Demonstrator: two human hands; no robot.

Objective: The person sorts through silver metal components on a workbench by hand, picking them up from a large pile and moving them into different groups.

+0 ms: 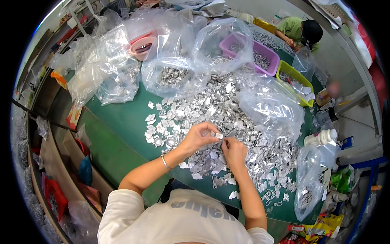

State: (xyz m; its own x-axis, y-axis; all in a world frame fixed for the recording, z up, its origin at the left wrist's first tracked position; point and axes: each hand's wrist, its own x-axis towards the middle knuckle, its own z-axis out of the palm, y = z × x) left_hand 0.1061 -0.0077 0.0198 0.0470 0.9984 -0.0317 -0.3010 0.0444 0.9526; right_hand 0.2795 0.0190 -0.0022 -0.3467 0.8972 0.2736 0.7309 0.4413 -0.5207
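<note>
My left hand (198, 138), with a metal bangle (166, 163) at its wrist, pinches a small pale silvery metal piece (219, 136) between thumb and fingertips. Close beside that piece, my right hand (235, 152) is closed, thumb against the bent fingers; what it grips, if anything, is too small to make out. Both hands hover over a wide heap of small silver-grey metal parts (219, 97) spread across the green table (118, 132). Several flat parts lie loose at the heap's left side.
Clear plastic bags (270, 107) of parts surround the heap. Behind are a purple basin (272, 61), a yellow-green basin (309, 87) and a pink basket (142, 44). A white bottle (321, 138) stands at right. At far right, a person in green (290, 27) bends over the table.
</note>
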